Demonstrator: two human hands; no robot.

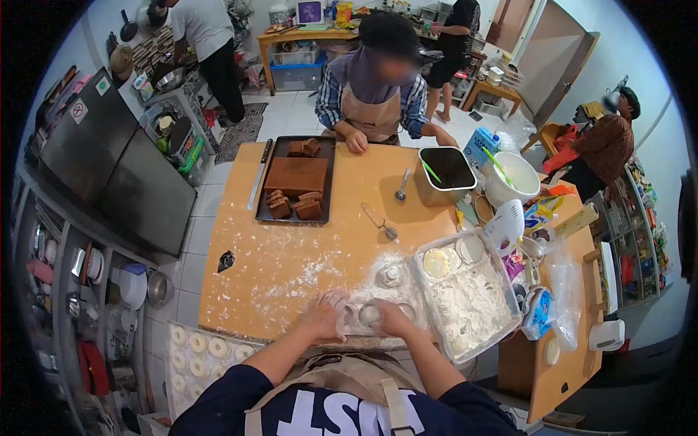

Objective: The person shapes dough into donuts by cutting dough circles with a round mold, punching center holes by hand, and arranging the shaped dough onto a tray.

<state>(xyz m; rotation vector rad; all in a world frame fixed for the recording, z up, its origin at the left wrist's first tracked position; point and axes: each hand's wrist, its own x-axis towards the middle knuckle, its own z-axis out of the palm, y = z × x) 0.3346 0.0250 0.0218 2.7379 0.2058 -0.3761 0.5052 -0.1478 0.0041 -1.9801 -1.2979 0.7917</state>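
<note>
Both my hands are low over the floured front edge of the table. My left hand (329, 314) is dusted with flour, its fingers stretched out beside pale round pieces. My right hand (393, 320) has its fingers curled at the side of a round, rimmed pale thing (369, 315); whether it is dough or a cutter I cannot tell. Just beyond my hands, a small round cutter-like piece (390, 275) stands in a patch of flour. To the right, a clear plastic container (514, 296) holds flour (469, 301) and several round pieces at its far end.
A dark tray (297, 219) with brown cake (294, 176) lies beside a long knife (259, 174). A strainer (381, 224), spoon (401, 187), metal tub (440, 195) and white bowl (511, 187) stand farther right. A person (378, 94) faces me. Ring-shaped doughs (197, 342) lie lower left.
</note>
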